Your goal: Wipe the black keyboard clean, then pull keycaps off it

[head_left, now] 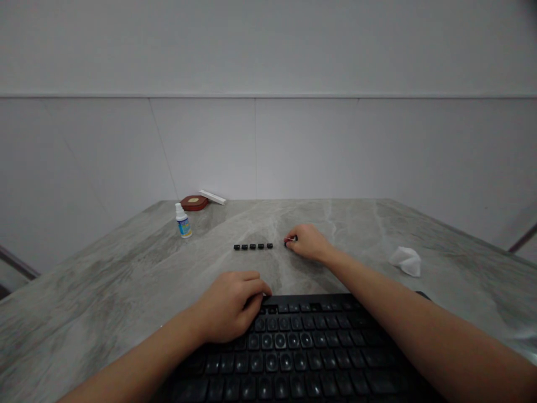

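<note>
A black keyboard (289,324) lies in front of me, its top row showing dark gaps where keys are off. My left hand (237,302) rests over its upper left corner, with curled fingers gripping the back edge. Further off, my right hand (308,242) pinches a small black keycap (286,244) at the table surface. A thin, shiny strip shows by those fingertips, too small to make out. Left of that hand, several black keycaps (252,247) sit in a straight, spaced row.
A white spray bottle (183,221) with a blue and yellow label stands at the left. Behind it are a reddish-brown box (194,203) and a white flat bar (212,197). Crumpled white tissue (406,261) lies on the marbled grey table (453,291) at the right.
</note>
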`<state>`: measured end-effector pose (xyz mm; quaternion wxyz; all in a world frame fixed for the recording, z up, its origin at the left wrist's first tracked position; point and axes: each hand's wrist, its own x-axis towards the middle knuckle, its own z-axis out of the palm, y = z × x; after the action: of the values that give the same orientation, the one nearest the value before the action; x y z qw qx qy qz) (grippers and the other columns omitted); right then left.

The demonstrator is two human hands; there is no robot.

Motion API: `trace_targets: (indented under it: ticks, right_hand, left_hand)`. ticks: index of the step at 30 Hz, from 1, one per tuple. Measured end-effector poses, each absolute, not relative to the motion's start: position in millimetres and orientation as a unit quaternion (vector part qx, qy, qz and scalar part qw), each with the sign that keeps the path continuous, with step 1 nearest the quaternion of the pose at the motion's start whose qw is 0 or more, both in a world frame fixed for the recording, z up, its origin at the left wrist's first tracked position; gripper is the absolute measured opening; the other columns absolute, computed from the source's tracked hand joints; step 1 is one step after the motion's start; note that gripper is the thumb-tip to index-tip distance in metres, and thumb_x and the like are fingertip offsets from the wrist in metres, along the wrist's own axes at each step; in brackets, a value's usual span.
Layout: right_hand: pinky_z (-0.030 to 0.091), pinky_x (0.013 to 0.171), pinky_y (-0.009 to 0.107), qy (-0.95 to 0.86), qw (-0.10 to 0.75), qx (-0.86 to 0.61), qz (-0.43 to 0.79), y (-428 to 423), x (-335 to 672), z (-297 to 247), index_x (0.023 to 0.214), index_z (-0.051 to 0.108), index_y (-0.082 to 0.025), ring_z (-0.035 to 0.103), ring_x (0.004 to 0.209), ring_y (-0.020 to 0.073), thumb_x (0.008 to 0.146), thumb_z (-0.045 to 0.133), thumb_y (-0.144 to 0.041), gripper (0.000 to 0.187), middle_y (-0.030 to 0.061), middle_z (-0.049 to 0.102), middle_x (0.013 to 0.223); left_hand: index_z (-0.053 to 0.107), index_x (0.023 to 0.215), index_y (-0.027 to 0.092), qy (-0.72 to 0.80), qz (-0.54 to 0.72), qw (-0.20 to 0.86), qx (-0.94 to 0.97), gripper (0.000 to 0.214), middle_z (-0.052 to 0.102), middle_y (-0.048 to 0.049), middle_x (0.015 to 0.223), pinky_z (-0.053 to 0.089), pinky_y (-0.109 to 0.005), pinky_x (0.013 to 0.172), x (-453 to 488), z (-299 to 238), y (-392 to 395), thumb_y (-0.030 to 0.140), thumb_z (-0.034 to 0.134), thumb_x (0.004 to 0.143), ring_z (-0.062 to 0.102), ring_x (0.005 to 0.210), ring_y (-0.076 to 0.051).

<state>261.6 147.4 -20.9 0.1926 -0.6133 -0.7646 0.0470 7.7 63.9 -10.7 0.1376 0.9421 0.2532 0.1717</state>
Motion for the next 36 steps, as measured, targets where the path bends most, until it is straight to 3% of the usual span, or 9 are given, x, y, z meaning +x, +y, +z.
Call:
trace_targets:
  ticks: [36]
  right_hand:
    - [0.050,0.082,0.033,-0.796,0.206,-0.568,0.033,142.3,248.6,-23.2,0.090,0.079,-0.025,0.069,0.091,0.0233,0.080,0.066,-0.018,0.018,0.0050,0.077,0.094]
  left_hand:
    - [0.068,0.100,0.018,0.251,0.169,0.133,0.944,0.026,0.068,-0.0046,0.088,0.046,-0.029,0.070,7.6,-9.6,63.2,0.010,0.045,0.091,0.063,0.077,-0.018]
